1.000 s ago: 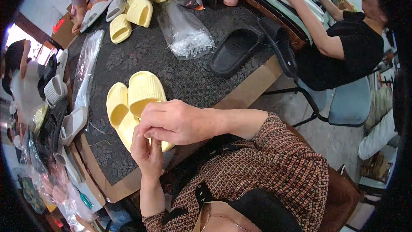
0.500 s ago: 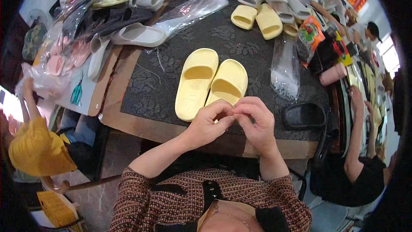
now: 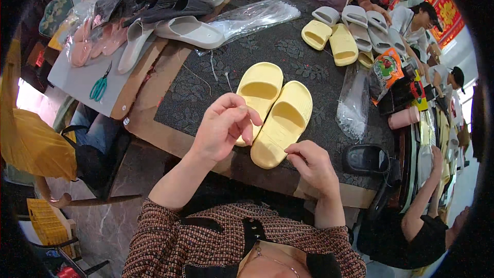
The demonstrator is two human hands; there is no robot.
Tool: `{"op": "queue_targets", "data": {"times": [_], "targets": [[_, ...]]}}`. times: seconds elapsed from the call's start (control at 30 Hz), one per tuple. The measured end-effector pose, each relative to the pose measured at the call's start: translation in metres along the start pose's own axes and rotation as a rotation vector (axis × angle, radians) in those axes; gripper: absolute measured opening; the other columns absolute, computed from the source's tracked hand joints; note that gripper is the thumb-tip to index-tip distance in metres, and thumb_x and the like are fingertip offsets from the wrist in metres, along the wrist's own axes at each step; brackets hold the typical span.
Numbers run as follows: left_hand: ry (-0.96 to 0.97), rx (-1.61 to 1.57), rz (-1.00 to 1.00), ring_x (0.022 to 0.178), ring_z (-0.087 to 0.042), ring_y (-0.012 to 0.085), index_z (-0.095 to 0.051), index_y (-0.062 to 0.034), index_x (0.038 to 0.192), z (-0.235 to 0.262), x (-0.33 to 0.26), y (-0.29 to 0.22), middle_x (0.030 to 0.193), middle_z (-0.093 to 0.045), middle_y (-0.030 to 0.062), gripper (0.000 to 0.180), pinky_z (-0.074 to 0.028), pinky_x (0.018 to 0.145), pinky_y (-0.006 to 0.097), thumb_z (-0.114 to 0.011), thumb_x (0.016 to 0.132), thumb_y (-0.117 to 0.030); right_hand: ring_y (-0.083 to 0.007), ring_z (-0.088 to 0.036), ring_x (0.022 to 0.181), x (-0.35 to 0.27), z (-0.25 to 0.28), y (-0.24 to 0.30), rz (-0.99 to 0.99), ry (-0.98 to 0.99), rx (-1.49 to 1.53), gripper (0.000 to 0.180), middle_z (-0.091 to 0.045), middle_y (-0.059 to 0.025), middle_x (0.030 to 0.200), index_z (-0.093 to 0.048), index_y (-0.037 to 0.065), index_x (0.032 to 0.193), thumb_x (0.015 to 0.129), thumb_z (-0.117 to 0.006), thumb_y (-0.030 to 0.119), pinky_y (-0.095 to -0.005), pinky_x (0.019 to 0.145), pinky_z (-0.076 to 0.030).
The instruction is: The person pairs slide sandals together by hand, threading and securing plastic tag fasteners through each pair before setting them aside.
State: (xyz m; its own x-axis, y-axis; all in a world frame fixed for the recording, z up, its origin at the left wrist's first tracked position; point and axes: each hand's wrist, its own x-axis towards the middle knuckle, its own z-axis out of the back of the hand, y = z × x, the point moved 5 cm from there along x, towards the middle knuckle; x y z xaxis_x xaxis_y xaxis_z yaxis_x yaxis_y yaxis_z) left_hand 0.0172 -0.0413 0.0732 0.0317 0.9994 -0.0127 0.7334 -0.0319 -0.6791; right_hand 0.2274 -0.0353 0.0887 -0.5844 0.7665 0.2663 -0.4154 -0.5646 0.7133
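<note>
Yellow slippers (image 3: 272, 113), 2 side by side, lay on the dark patterned table (image 3: 206, 87) just beyond both hands. Left hand (image 3: 222, 129) hovered raised, fingers loosely curled, holding nothing visible. Right hand (image 3: 312, 164) pinched closed near 1 slipper's heel; its contents could not be told.

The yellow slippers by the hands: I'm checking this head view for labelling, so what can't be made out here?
- Left slipper: heel end hidden behind the left hand.
- Anything pinched in the right hand: too small, covered by curled fingers.
- Right slipper: sole faces down, unseen.
</note>
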Motion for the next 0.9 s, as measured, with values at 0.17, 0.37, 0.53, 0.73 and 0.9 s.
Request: {"op": "queue_targets", "data": {"times": [0.17, 0.37, 0.53, 0.73, 0.9], "targets": [[-0.121, 0.08, -0.035, 0.05, -0.057, 0.0161, -0.052, -0.0034, 0.09, 0.016, -0.008, -0.008, 0.074, -0.062, 0.0124, 0.004, -0.05, 0.048, 0.027, -0.048, 0.09, -0.004, -0.0291, -0.058, 0.084, 0.004, 0.007, 0.004, 0.178, -0.002, -0.359, 0.012, -0.061, -0.0115, 0.087, -0.06, 0.003, 0.088, 0.076, -0.064, 0.002, -0.0372, 0.077, -0.046], [-0.207, 0.188, 0.037, 0.047, -0.053, 0.0136, -0.054, -0.0027, 0.089, 0.033, -0.01, -0.005, 0.069, -0.06, 0.0088, 0.004, -0.048, 0.045, 0.027, -0.052, 0.09, -0.006, -0.0291, -0.06, 0.086, -0.001, 0.023, -0.012, 0.139, -0.162, -0.453, 0.016, -0.061, -0.0122, 0.091, -0.059, 0.002, 0.091, 0.076, -0.061, -0.002, -0.0378, 0.076, -0.049], [-0.219, 0.307, 0.128, 0.046, -0.052, 0.0123, -0.05, -0.0025, 0.099, 0.025, -0.012, 0.011, 0.068, -0.059, 0.0091, 0.011, -0.047, 0.043, 0.026, -0.053, 0.089, -0.004, -0.0272, -0.062, 0.085, -0.005, 0.012, 0.014, 0.388, -0.23, -0.464, 0.022, -0.062, -0.0127, 0.094, -0.059, 0.0, 0.091, 0.069, -0.061, 0.002, -0.0352, 0.075, -0.051], [-0.217, 0.451, 0.143, 0.045, -0.051, 0.0119, -0.049, -0.0026, 0.103, 0.026, -0.012, 0.02, 0.068, -0.059, 0.0092, 0.014, -0.045, 0.042, 0.024, -0.053, 0.09, -0.004, -0.0233, -0.061, 0.08, -0.012, -0.004, 0.043, 0.541, -0.205, -0.455, 0.02, -0.06, -0.0117, 0.091, -0.057, 0.001, 0.086, 0.069, -0.059, 0.01, -0.0323, 0.069, -0.05], [-0.241, 0.52, 0.109, 0.046, -0.051, 0.0111, -0.053, -0.0015, 0.1, 0.035, -0.009, 0.019, 0.069, -0.06, 0.008, 0.011, -0.044, 0.043, 0.023, -0.054, 0.09, -0.005, -0.0184, -0.056, 0.072, -0.018, -0.03, 0.054, 0.615, -0.113, -0.426, 0.015, -0.052, -0.0071, 0.078, -0.053, 0.003, 0.079, 0.068, -0.056, 0.013, -0.0305, 0.063, -0.047]]}}
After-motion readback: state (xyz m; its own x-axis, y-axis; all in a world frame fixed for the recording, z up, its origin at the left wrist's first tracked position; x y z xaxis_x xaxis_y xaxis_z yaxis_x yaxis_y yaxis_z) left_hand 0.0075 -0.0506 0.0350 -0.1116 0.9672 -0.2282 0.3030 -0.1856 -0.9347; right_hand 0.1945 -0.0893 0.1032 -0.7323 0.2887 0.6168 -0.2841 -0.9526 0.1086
